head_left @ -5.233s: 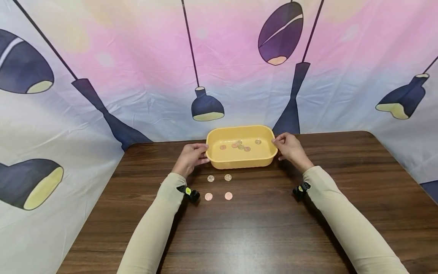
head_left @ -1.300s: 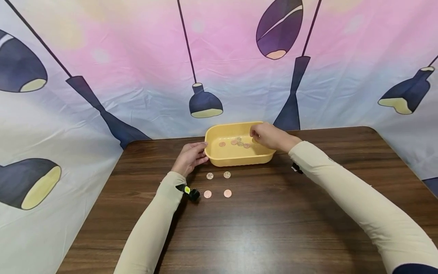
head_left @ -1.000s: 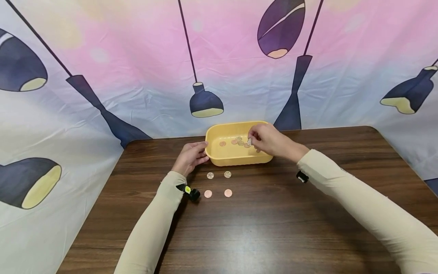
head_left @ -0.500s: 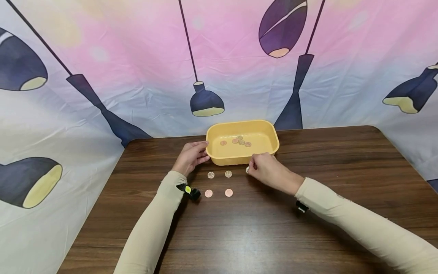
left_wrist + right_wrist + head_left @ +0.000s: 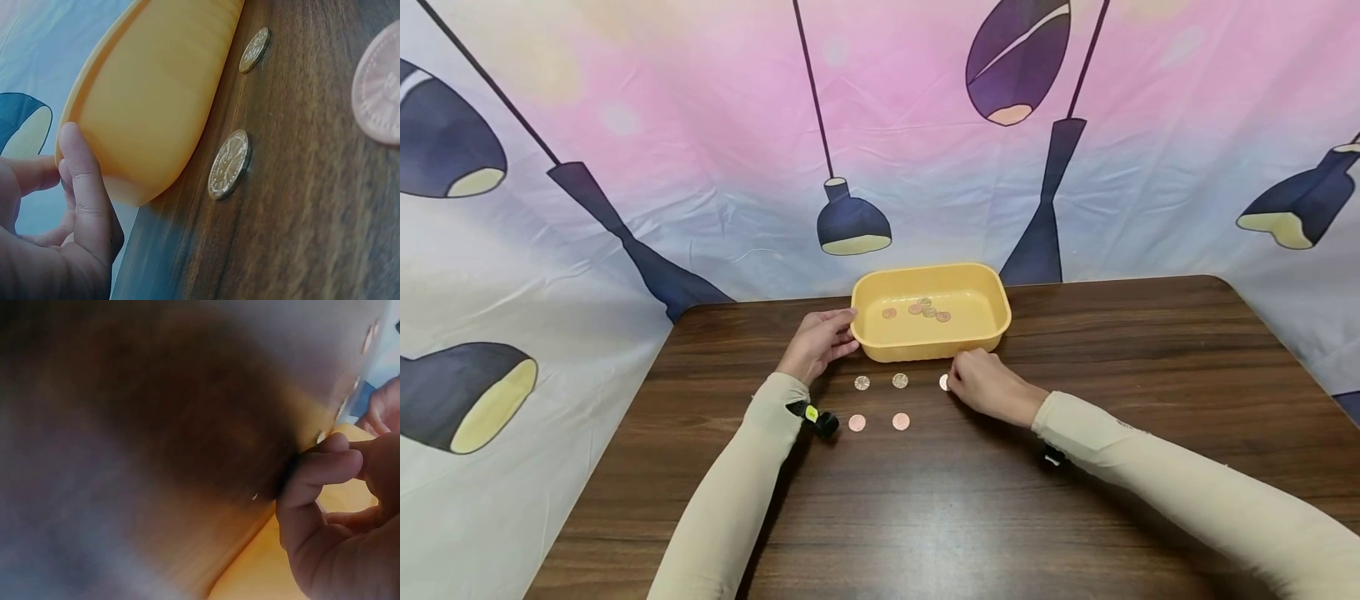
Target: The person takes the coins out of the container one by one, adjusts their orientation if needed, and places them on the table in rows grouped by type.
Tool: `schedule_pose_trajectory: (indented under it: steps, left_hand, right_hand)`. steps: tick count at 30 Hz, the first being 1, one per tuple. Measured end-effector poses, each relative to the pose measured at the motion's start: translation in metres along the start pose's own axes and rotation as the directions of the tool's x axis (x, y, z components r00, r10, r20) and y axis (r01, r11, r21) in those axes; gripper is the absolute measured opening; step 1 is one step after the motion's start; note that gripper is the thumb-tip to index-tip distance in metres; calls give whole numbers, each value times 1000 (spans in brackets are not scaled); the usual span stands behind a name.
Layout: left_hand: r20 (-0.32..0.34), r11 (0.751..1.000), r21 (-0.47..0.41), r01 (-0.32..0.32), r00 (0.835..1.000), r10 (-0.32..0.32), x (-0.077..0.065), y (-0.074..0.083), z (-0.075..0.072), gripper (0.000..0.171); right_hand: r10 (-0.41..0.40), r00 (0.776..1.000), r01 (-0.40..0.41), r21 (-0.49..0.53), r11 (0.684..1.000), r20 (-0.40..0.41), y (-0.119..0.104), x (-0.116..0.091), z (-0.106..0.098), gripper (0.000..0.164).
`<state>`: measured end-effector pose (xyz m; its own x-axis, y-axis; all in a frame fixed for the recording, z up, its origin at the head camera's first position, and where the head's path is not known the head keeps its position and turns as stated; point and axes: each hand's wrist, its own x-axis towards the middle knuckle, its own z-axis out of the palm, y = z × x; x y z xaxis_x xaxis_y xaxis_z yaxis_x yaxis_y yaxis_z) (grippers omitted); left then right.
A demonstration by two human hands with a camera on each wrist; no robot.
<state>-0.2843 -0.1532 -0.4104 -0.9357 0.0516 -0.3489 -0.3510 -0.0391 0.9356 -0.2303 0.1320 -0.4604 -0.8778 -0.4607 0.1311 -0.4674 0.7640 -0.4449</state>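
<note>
My left hand (image 5: 817, 343) pinches the left rim of a yellow plastic tray (image 5: 940, 348); in the left wrist view the thumb (image 5: 81, 162) lies over that rim. Just in front of the tray, my right hand (image 5: 992, 385) holds a shiny coin (image 5: 944, 382) at its fingertips, low at the tabletop. Part of this coin is hidden behind the fingers. To its left lie two golden coins, one near the middle (image 5: 900, 381) and one farther left (image 5: 862, 383). Nearer me are two pinkish copper coins, a left one (image 5: 857, 423) and a right one (image 5: 901, 422).
Inside the tray lie several more coins (image 5: 929, 312), mostly grouped near the middle. The dark wooden table (image 5: 880, 517) runs back to a hanging cloth (image 5: 730, 167) printed with lamps, close behind the tray.
My right hand has let go of the tray's right rim, reached inside, and brought a coin out over the front rim down to the tabletop. My left hand has stayed at the left rim.
</note>
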Motion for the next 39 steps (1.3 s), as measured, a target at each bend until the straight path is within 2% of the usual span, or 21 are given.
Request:
schedule_pose_trajectory:
  steps: [5,12,17,21,24,29,32,35,39]
  left_hand:
    - [2,1000,-7,-7,1000,7,0,0,-1,42]
    - [1,1000,7,-2,1000,2,1,1,-3,42]
    - [-2,1000,13,-8,1000,8,-1,3,-5,41]
    - [5,1000,-5,-12,1000,12,-2,3,-4,42]
    - [15,1000,-25,-6,1000,7,-2,1,-3,43]
    - [15,999,-44,-13,1000,13,-3,2,-2,41]
    - [13,999,-39,-23,1000,23,-3,3,-4,40]
    - [17,999,-30,-26,1000,26,-2,4,-4,40]
    - [22,999,-33,-27,999,27,0,4,-4,38]
  right_hand:
    - [17,999,-16,-24,1000,32,-13,-1,-12,42]
    - [57,995,-59,22,998,78,-5,6,-7,47]
    - [104,984,-108,25,994,145,-20,5,-21,41]
    - [133,977,-142,40,989,165,-31,1,-31,41]
    - [129,978,-139,52,989,167,-26,0,-28,42]
    - [136,974,-156,100,983,181,-2,8,-9,43]
    - [134,975,-156,114,981,178,0,7,-6,42]
    - [134,977,-155,117,981,165,-18,0,-22,41]
    - [90,989,-100,84,991,118,-39,-3,-51,39]
